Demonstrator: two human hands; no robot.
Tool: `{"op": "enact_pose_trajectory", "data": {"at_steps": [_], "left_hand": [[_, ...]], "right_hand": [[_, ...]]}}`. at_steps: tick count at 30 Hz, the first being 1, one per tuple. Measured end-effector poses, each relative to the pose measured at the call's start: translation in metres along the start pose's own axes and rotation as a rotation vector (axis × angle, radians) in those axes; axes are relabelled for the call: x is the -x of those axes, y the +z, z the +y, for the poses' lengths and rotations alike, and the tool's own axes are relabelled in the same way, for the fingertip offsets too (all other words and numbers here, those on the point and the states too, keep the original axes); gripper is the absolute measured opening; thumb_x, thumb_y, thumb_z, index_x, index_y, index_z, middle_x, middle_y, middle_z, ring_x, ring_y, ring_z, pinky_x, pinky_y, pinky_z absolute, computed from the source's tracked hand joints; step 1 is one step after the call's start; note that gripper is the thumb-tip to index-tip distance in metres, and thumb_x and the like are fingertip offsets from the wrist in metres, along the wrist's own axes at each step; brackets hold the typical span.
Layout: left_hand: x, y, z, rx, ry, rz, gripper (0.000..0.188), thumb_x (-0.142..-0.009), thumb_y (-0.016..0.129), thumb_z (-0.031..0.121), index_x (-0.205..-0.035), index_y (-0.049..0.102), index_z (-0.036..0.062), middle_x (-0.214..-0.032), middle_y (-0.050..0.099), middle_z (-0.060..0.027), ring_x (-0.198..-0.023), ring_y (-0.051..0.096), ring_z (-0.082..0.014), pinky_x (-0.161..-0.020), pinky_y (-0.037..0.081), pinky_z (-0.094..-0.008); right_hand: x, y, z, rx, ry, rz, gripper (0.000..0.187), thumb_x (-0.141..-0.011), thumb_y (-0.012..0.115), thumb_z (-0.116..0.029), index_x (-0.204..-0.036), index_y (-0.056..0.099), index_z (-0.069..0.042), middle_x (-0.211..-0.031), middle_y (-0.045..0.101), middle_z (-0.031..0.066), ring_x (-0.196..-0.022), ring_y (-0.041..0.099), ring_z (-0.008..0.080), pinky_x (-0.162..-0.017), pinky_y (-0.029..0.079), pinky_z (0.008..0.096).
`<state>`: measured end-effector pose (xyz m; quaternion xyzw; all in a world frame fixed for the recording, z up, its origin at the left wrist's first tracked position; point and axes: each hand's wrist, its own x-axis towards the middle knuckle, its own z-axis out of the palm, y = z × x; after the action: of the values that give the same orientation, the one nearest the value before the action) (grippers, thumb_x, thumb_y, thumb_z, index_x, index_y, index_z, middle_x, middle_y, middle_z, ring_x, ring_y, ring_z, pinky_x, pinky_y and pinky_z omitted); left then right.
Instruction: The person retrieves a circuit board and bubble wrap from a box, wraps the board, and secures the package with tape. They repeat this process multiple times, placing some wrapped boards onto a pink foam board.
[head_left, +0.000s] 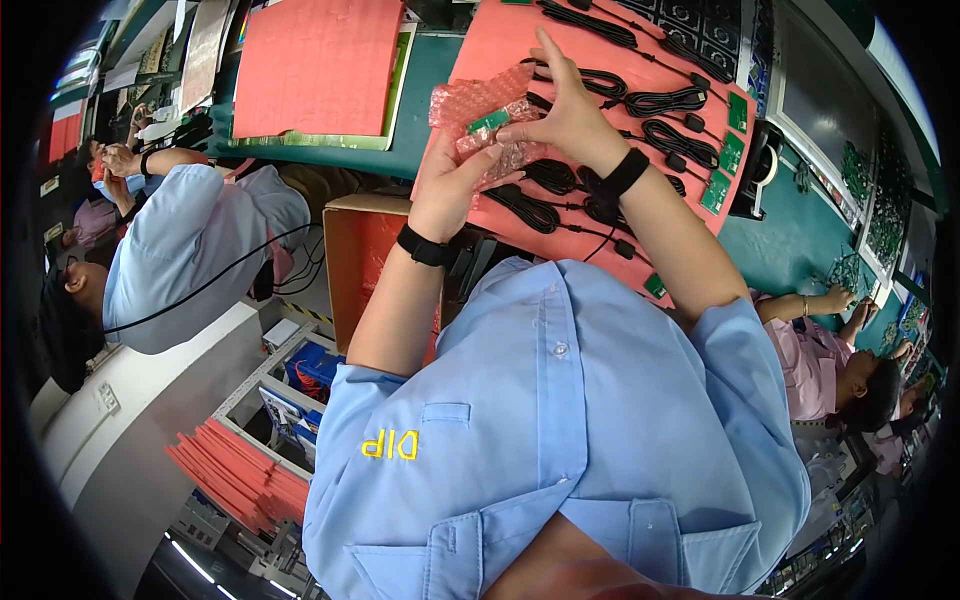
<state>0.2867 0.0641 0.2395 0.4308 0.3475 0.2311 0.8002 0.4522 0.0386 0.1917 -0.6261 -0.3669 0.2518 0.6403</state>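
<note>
A piece of pink bubble wrap (482,97) is in front of me over the bench, with a small green circuit board (488,123) lying against it. My left hand (452,185) grips the wrap from the near left side. On its right, my right hand (578,118) has its fingers spread, and its thumb touches the wrap beside the board. Whether a cable hangs from this board is hidden by the hands. Coiled black cables (668,102) lie beyond and right of my hands, several with green boards (731,153) at their ends.
The cables rest on a pink foam sheet (600,262) on a green bench. Another pink sheet (318,70) lies far left. A cardboard box (345,270) stands by my left forearm. A black-and-white device (765,170) sits at right. Co-workers (200,255) are on both sides.
</note>
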Motion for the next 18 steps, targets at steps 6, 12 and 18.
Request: {"op": "enact_pose_trajectory", "data": {"at_steps": [6,12,18], "left_hand": [[-0.001,-0.003,0.006,0.091,-0.090,0.002,0.037,-0.092,0.040,0.008,-0.128,0.041,0.0024,-0.118,0.053,-0.0141,-0.107,0.057,-0.0277,-0.082,0.054,-0.0441],[-0.007,-0.003,0.029,0.468,-0.338,-0.112,0.032,-0.094,0.040,0.012,-0.124,0.045,0.0040,-0.121,0.052,-0.0144,-0.107,0.057,-0.0295,-0.082,0.054,-0.0455],[-0.035,-0.012,0.010,0.010,-0.266,-0.030,0.028,-0.092,0.052,0.015,-0.117,0.049,0.0035,-0.104,0.061,-0.0090,-0.085,0.065,-0.0232,-0.070,0.057,-0.0371]], "right_hand": [[-0.008,-0.021,0.006,-0.176,-0.116,-0.749,0.022,-0.070,0.069,0.003,-0.090,0.069,-0.005,-0.109,0.061,0.0083,-0.103,0.059,0.0215,-0.091,0.046,0.0301],[-0.002,-0.032,-0.005,0.042,-0.249,-0.765,0.027,-0.073,0.056,0.009,-0.091,0.069,-0.006,-0.118,0.059,0.0092,-0.097,0.062,0.0244,-0.087,0.048,0.0300],[0.013,-0.034,-0.011,0.250,-0.310,-0.526,0.027,-0.074,0.055,0.007,-0.094,0.068,-0.007,-0.113,0.062,0.0096,-0.093,0.062,0.0260,-0.084,0.050,0.0293]]}}
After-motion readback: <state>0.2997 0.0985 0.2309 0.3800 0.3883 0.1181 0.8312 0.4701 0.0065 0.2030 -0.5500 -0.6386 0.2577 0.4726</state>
